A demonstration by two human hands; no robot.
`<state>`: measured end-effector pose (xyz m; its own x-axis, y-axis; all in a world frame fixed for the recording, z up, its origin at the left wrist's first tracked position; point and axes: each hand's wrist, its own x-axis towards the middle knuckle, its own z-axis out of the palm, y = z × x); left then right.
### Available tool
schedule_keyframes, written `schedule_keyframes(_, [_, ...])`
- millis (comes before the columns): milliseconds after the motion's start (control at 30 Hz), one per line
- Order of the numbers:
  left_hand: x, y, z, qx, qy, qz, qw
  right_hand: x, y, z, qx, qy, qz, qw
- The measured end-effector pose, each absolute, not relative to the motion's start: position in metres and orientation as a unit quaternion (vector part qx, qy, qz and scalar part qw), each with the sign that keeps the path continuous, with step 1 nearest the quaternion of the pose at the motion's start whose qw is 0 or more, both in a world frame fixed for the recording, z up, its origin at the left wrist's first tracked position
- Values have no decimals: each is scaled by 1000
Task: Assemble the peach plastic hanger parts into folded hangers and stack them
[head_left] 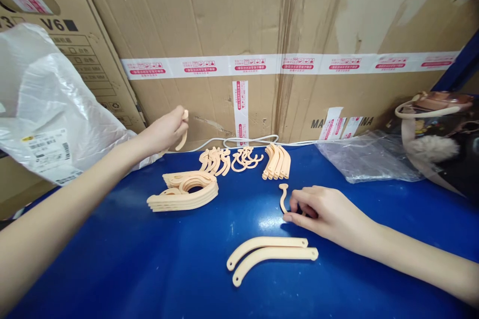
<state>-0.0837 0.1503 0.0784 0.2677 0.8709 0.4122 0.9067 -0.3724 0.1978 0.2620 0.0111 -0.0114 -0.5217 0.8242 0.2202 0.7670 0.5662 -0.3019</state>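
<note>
My left hand [168, 130] is raised at the back left, its fingers closed on a small curved beige piece [182, 140]. Over the right side of the blue table, my right hand [318, 209] pinches a thin S-curved beige hook [283, 197] with a flat, wider top end. In front of it lie two long bent beige arms [271, 254], side by side, with holes at their ends. Left of centre sits a stack of flat scroll-shaped beige brackets [187, 199]. Behind are short curved pieces [215, 160], a group of thin hooks [245, 158] and a bundle of bent arms [277, 162].
Large cardboard boxes [209, 20] wall off the back of the blue table [179, 264]. A white cable [220, 140] runs along their base. At left leans a white plastic bag [63, 109]; at right lie clear plastic [366, 159] and a dark bag with a pompom [430, 149].
</note>
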Motion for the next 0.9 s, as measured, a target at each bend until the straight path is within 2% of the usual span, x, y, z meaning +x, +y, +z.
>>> schedule_keyframes(133, [-41, 116, 87, -799, -481, -361, -31, 260, 8, -7, -448, -855, 144, 220])
schedule_keyframes(233, [-7, 84, 75, -813, -427, -376, -126, 253, 6, 4, -431, -832, 223, 267])
schedule_keyframes(267, [2, 75, 68, -816, -409, -372, -168, 249, 5, 9, -426, -821, 253, 283])
schedule_keyframes(333, [16, 61, 53, -789, -346, -349, -369, 242, 5, 19, -420, -799, 305, 304])
schedule_keyframes(367, [22, 56, 46, -769, -343, -333, -424, 238, 6, 23, -418, -792, 322, 307])
schedule_keyframes(600, [58, 51, 18, -709, -385, -274, -523, 207, 26, 9, -411, -775, 423, 227])
schedule_keyframes(733, [71, 54, 19, -682, -427, -241, -543, 196, 35, -3, -429, -747, 450, 238])
schedule_keyframes(900, [57, 46, 28, -669, -467, -287, -502, 203, 39, -3, -430, -674, 529, 284])
